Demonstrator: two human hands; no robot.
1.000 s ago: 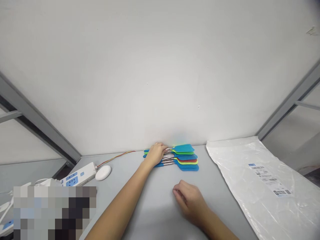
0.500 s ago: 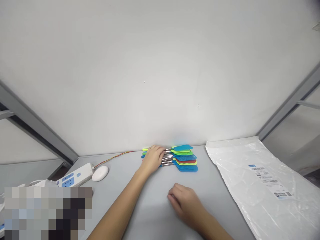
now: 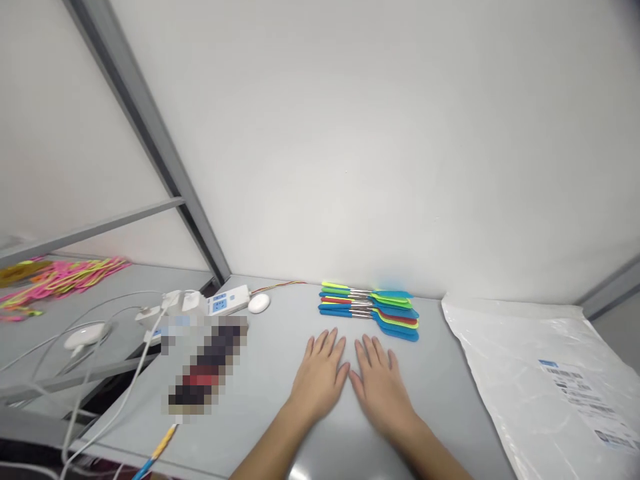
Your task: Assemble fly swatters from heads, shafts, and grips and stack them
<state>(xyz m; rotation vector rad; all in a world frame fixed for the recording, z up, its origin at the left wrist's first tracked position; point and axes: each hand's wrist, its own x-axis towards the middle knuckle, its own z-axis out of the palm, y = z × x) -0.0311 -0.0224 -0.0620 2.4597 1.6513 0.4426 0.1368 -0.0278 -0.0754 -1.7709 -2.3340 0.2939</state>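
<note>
My left hand [image 3: 321,375] lies flat on the grey table, palm down, with its fingers stretched out and nothing held. Beside it, my right hand [image 3: 379,380] rests the same way, the two thumbs close together. Just beyond the fingertips is a row of fly swatters [image 3: 361,308] in blue, green, yellow and red, with metal shafts. Their handles point left and their flat heads [image 3: 397,323] overlap at the right. Neither hand touches them.
A white plastic mailing bag [image 3: 515,360] with a label covers the right side. To the left are a power strip [image 3: 227,301], a white oval object [image 3: 259,304], cables and a pixelated object [image 3: 207,373]. Pink and yellow cords [image 3: 75,277] lie beyond the frame post [image 3: 165,153].
My left hand has let go of the fly swatters and drawn back to the table. My right hand has opened flat beside it. The view has turned left.
</note>
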